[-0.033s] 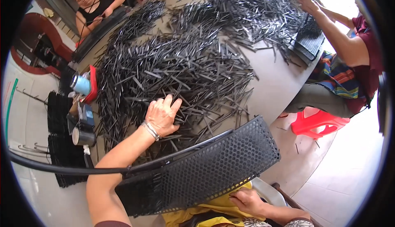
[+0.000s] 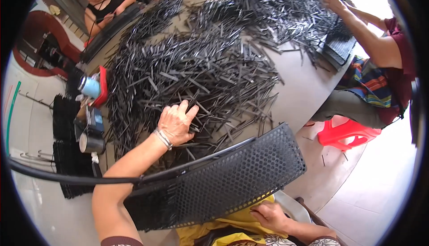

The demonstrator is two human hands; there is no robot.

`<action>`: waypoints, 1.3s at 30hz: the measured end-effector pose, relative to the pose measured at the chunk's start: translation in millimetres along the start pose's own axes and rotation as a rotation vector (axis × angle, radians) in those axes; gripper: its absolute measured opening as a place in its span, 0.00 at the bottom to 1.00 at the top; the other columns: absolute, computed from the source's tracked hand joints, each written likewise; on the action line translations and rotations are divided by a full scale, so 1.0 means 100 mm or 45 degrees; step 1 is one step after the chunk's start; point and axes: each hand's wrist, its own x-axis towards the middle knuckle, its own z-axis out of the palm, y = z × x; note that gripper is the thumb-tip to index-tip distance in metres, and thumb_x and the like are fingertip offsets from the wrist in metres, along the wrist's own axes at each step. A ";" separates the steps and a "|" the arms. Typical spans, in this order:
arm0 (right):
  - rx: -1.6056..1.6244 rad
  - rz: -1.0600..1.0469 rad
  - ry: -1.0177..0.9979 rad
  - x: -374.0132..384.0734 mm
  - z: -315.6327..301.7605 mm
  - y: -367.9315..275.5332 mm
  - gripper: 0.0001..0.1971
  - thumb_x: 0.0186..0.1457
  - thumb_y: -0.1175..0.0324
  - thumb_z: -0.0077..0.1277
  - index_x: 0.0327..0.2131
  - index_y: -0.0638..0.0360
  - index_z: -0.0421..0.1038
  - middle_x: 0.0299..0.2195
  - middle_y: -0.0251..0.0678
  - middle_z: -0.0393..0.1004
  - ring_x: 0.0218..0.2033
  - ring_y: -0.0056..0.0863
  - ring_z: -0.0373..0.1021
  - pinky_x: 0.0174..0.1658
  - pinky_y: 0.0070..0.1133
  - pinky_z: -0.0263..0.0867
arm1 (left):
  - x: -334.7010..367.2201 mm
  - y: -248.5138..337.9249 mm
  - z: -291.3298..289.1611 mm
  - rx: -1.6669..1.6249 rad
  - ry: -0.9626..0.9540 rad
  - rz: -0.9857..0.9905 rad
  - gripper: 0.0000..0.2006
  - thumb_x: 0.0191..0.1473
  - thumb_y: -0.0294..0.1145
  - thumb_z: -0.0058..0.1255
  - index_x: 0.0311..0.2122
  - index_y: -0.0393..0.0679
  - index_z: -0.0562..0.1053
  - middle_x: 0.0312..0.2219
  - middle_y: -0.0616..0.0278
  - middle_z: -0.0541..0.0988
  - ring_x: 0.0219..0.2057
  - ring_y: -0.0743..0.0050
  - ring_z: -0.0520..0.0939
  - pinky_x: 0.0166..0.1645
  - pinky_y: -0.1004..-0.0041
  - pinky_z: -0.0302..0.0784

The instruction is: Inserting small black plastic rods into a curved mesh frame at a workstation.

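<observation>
Glossy, thin black strips (image 2: 192, 65) heaped on bench (image 2: 298, 74), left hand (image 2: 176, 122) spread among them, right hand (image 2: 270, 214) loosely curled, perforated tray (image 2: 239, 170) between hands, blue cylinder (image 2: 91, 88) leftward

At the left edge of the table (image 2: 298, 83) is a red tray (image 2: 104, 89) with a light-blue cup (image 2: 90, 87) just beside it; nearer along that edge, a dark box (image 2: 94, 117) and a grey can (image 2: 91, 143). Right of the table, a red stool (image 2: 342, 132) stands on the pale floor (image 2: 371, 192). Well left of the table runs a thin green rod (image 2: 13, 117).
</observation>
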 end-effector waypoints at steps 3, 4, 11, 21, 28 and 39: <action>0.036 0.019 0.072 0.02 0.00 -0.03 0.07 0.40 0.74 0.56 0.25 0.61 0.69 0.16 0.39 0.68 0.19 0.37 0.67 0.21 0.29 0.63 | -0.33 -0.15 0.02 0.084 0.064 0.113 0.38 0.22 0.38 0.64 0.47 0.47 0.65 0.42 0.50 0.68 0.35 0.59 0.73 0.38 0.64 0.66; 0.010 0.021 0.108 0.01 0.00 -0.01 0.07 0.40 0.74 0.56 0.25 0.61 0.68 0.16 0.39 0.68 0.19 0.37 0.67 0.21 0.29 0.63 | -0.44 -0.22 0.02 0.106 0.033 0.134 0.37 0.22 0.38 0.64 0.47 0.47 0.65 0.41 0.51 0.68 0.34 0.61 0.72 0.36 0.65 0.66; 0.009 0.056 -0.033 0.04 -0.04 -0.15 0.06 0.40 0.79 0.55 0.26 0.64 0.69 0.21 0.42 0.71 0.21 0.37 0.69 0.25 0.25 0.64 | -1.03 -0.61 0.05 0.096 0.157 -0.134 0.33 0.23 0.38 0.64 0.43 0.48 0.66 0.38 0.56 0.71 0.34 0.58 0.74 0.37 0.63 0.67; -0.085 0.065 -0.096 0.07 0.10 -0.09 0.06 0.40 0.79 0.54 0.26 0.66 0.69 0.22 0.43 0.71 0.22 0.38 0.69 0.26 0.25 0.64 | -0.49 -0.66 -0.10 -0.069 -0.018 -0.754 0.45 0.32 0.49 0.61 0.56 0.50 0.51 0.38 0.47 0.72 0.38 0.52 0.76 0.40 0.61 0.72; -0.095 0.031 -0.124 0.04 0.07 -0.09 0.06 0.40 0.78 0.54 0.26 0.66 0.69 0.22 0.44 0.71 0.23 0.41 0.68 0.27 0.28 0.64 | -0.87 -0.70 0.04 -0.134 -0.248 -0.698 0.51 0.28 0.58 0.60 0.57 0.42 0.53 0.53 0.48 0.61 0.54 0.55 0.62 0.54 0.62 0.59; -0.178 0.020 -0.274 0.05 0.08 -0.10 0.07 0.40 0.77 0.54 0.27 0.65 0.68 0.22 0.42 0.71 0.23 0.42 0.68 0.27 0.30 0.64 | -1.12 -0.71 -0.29 -0.274 -0.547 -0.621 0.51 0.26 0.40 0.63 0.59 0.45 0.50 0.48 0.49 0.67 0.44 0.56 0.70 0.48 0.65 0.64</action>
